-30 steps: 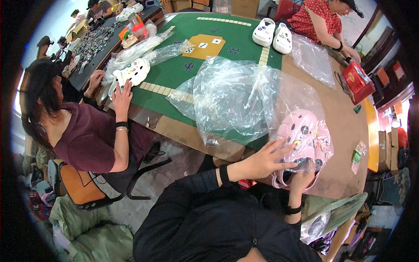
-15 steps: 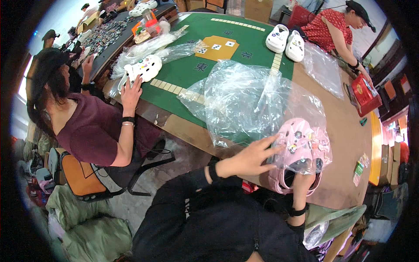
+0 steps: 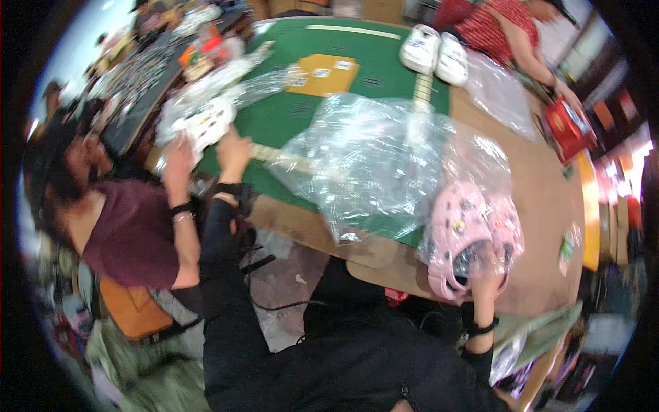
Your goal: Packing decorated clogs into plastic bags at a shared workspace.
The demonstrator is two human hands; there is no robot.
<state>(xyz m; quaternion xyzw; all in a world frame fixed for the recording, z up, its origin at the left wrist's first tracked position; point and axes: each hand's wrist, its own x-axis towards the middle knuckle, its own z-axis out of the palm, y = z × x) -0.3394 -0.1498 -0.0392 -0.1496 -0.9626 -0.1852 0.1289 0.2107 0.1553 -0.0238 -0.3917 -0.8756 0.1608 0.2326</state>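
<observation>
A pair of pink clogs (image 3: 458,213) with small charms sits at the table's near right edge, partly inside a clear plastic bag (image 3: 480,154). My right hand (image 3: 486,278) grips the pair at the heel openings, its fingertips partly hidden by the shoes and plastic. Far to the left, my left hand (image 3: 234,152) is stretched out beside a white clog (image 3: 209,122) with charms. Motion smears its fingers, and whether they touch that shoe I cannot make out. A co-worker's hand (image 3: 178,159) is at the same white clog from the other side.
Crumpled clear bags (image 3: 374,158) cover much of the green table mat (image 3: 274,113). White clogs (image 3: 420,49) stand at the far side. A person in red (image 3: 504,31) handles a red box (image 3: 568,129) at right. One in maroon (image 3: 141,230) sits close at left.
My left hand has left the pink clogs and swung far left to the white clog. My right hand stays at the pink pair. The co-worker's hand has shifted to the shoe's near end.
</observation>
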